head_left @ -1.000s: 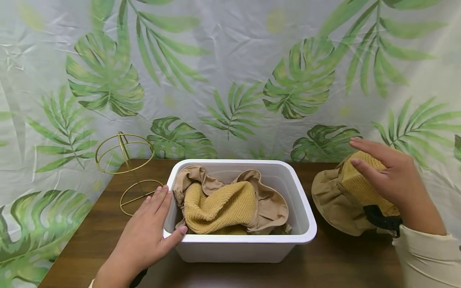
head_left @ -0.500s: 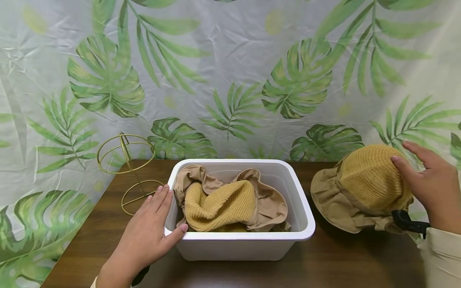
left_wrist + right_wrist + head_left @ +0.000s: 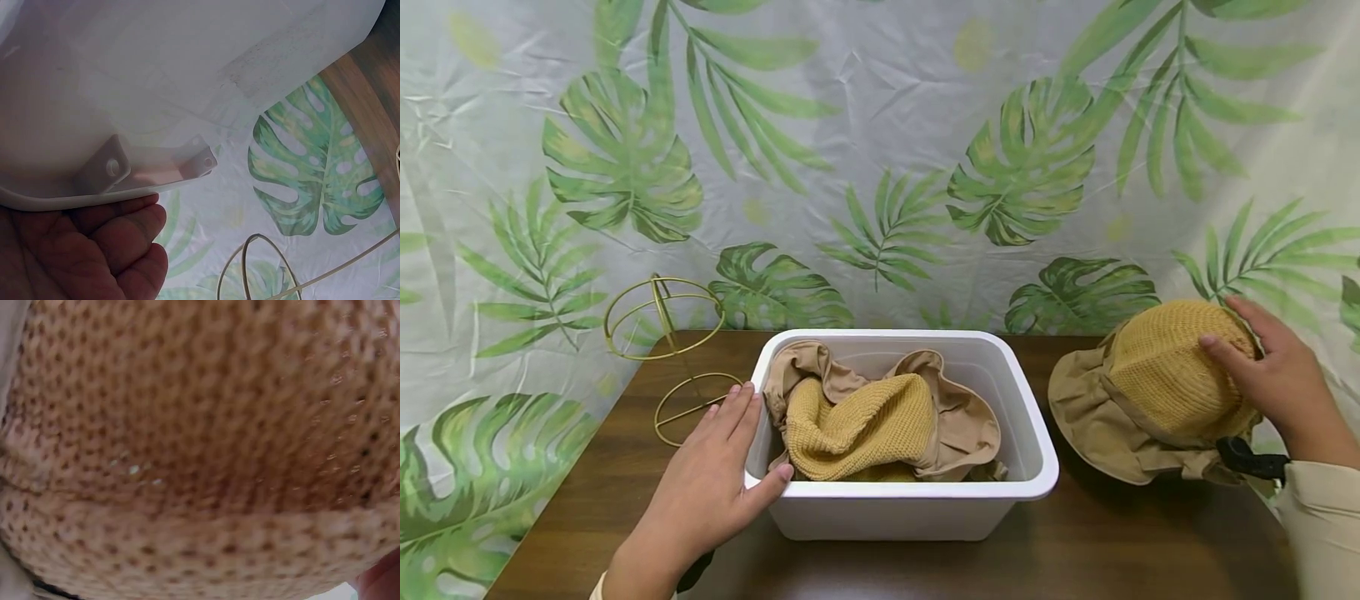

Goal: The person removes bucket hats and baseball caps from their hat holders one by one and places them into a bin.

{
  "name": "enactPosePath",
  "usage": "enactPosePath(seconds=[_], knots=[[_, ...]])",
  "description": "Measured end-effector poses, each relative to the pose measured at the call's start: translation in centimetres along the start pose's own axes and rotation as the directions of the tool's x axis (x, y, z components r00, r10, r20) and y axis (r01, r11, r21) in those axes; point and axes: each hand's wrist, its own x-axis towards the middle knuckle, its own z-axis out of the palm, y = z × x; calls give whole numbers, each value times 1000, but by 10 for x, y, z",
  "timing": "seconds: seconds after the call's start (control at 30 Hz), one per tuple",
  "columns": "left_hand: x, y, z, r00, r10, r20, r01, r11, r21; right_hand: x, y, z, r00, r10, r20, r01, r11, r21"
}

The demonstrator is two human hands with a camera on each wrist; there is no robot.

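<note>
A white plastic bin stands mid-table with a mustard knit hat with a tan brim crumpled inside. My left hand lies against the bin's front left corner, fingers straight along the wall, thumb on the rim. The left wrist view shows that hand under the bin's rim. A second, similar hat sits upright on the table to the right. My right hand touches the right side of its knit crown, which fills the right wrist view.
A gold wire stand with two rings sits at the table's back left corner, its wire also in the left wrist view. A leaf-print cloth hangs behind the dark wooden table.
My right hand lifted off the hat's crown and drew back to the right, then came in again to touch its right side. The left hand and bin stayed put.
</note>
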Motion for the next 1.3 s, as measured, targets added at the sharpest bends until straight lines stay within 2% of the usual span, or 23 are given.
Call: enactPosePath(seconds=[0.2, 0.33, 0.53, 1.0, 1.3], knots=[[1, 0, -1, 1000, 10, -4, -10, 1000, 6, -4, 6, 3, 998, 47, 37, -48, 998, 42], [2, 0, 0, 1000, 13, -10, -13, 1000, 10, -4, 9, 5, 999, 37, 32, -39, 996, 83], [2, 0, -1, 1000, 5, -8, -5, 1000, 5, -1, 11, 8, 997, 76, 20, -78, 991, 109], [1, 0, -1, 1000, 0, -2, 0, 1000, 4, -2, 17, 14, 994, 65, -83, -52, 987, 152], [0, 1, -1, 1000, -3, -1, 3, 1000, 0, -5, 11, 13, 988, 111, -110, -90, 979, 181]])
